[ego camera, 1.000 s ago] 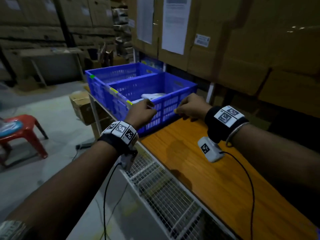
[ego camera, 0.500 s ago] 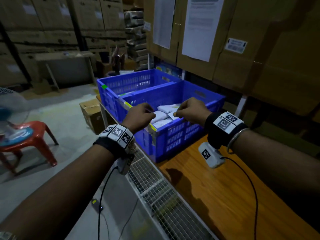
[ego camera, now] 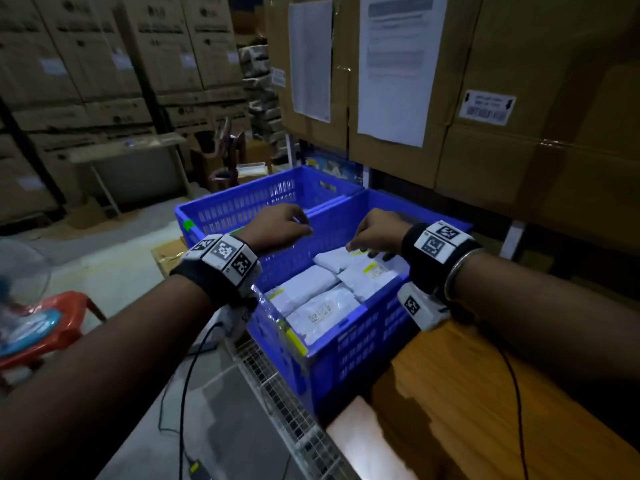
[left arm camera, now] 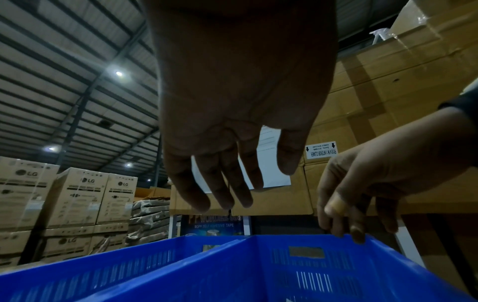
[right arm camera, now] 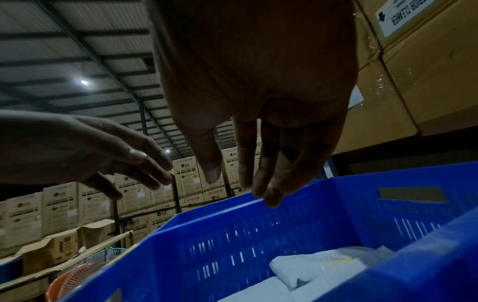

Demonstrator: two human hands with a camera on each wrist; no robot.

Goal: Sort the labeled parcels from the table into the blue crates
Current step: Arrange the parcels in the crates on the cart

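Floor side: red plastic stool [ego camera: 52, 323] stood on the concrete, well apart from the work.
Far crate: empty-looking blue slotted plastic crate [ego camera: 242, 206] sat behind the near one, their walls touching, probably kept for a second sort class.
Left hand [ego camera: 282, 226]: hovered above the wall between the two crates; the grip was loose, fingers hanging straight and slack in the left wrist view, holding nothing. It seemed free after a drop, though that is a judgement.
Near crate: blue slotted plastic crate [ego camera: 360, 344] stood at the desk's left end, its corner over the edge above a white wire-mesh shelf [ego camera: 277, 386].
Parcels: white plastic mailer parcels with printed labels [ego camera: 322, 306] lay flat and packed side by side inside the near crate, labels up, likely so they can be read.
Right hand [ego camera: 375, 233]: hung low over the rear parcels, fingers pointing down; the grip was relaxed and empty in the right wrist view. Whether the fingertips touched a parcel could not be told.
Desk: orange-brown wooden desk [ego camera: 485, 410] carried the crates; a pale patch at its near edge was too blurred to name.
Progress: sorting looked well advanced.
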